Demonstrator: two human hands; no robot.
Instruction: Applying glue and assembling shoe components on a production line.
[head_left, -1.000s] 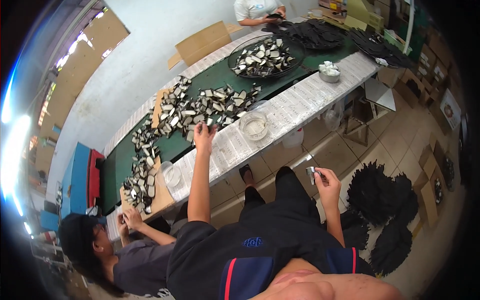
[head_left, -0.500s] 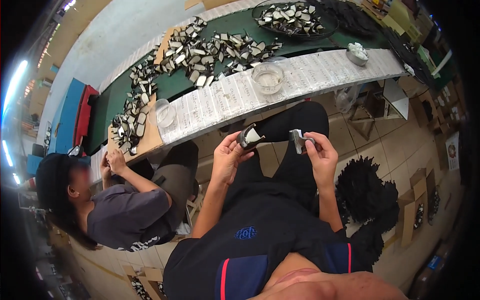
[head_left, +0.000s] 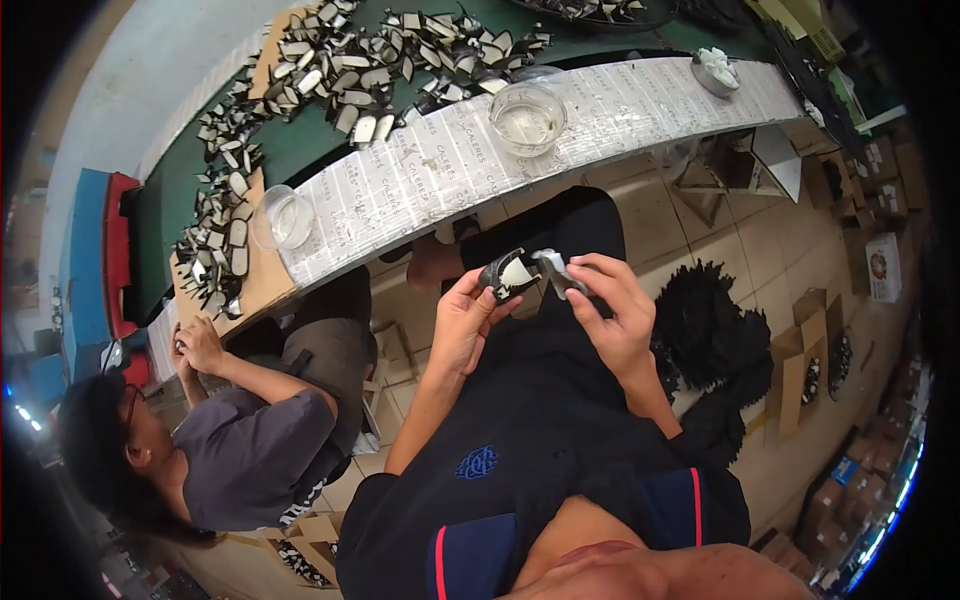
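Note:
My left hand [head_left: 463, 322] grips a small black curved piece [head_left: 494, 283] with a cream-white inner face, like a shoe-heel part. Its jagged end points right. My right hand [head_left: 622, 312] pinches a dark grey, shiny piece [head_left: 566, 280] with a bit of white at its tip; its kind is unclear. That tip is close to the black piece's right end, and I cannot tell whether they touch. Both hands are over my lap, in front of the table edge. Many similar black-and-white pieces [head_left: 360, 85] lie heaped on the green table top.
A clear round dish [head_left: 528, 148] and a clear lid-like dish [head_left: 288, 222] stand on the paper-covered table edge [head_left: 425, 205]. A bowl of white wads [head_left: 715, 88] is farther right. At left sits a co-worker [head_left: 265, 445]. Black material [head_left: 705, 330] lies on the floor beside cardboard boxes [head_left: 800, 370].
My right hand has moved left, bringing the grey piece up to the black piece in my left hand. The whole view has shifted, so the table appears higher and farther left.

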